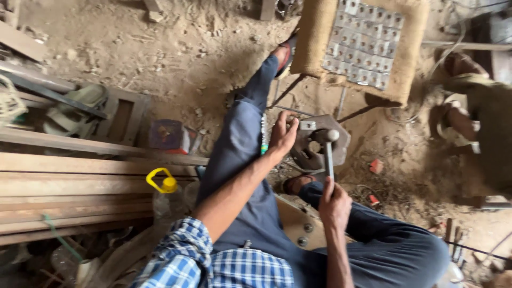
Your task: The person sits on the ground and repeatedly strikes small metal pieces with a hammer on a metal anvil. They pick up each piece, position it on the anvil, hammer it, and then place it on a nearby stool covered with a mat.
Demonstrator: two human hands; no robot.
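Left hand (282, 134) is down flat on the near-left edge of the block (319, 143), fingers spread and curled over the metal, pressing rather than clasping. Right hand (334, 204) is wrapped tight round the lower end of the hammer (328, 154), fist closed on the handle, the head sitting up over the middle of the block. The block lies on the dirt floor (176, 64) between the person's knees, a dark, rough-cornered slab with a small square piece (307, 125) resting near its top edge, just beside the left fingertips.

Room is tight here. The left leg (242, 138) runs straight out past the block's left side, foot up against the burlap tray (314, 37), whose near edge hangs just beyond the block. That tray holds rows of small grey metal squares (362, 42). The right leg (384, 240) folds in close under the hammer hand.

Out to the left, a stack of planks (80, 186) closes that side, with a clear bottle (166, 197) capped in yellow standing at its end. On the right, another person's sandalled feet (458, 114) sit well apart from the block, open dirt between. Small red scraps (376, 166) lie just right of the block.
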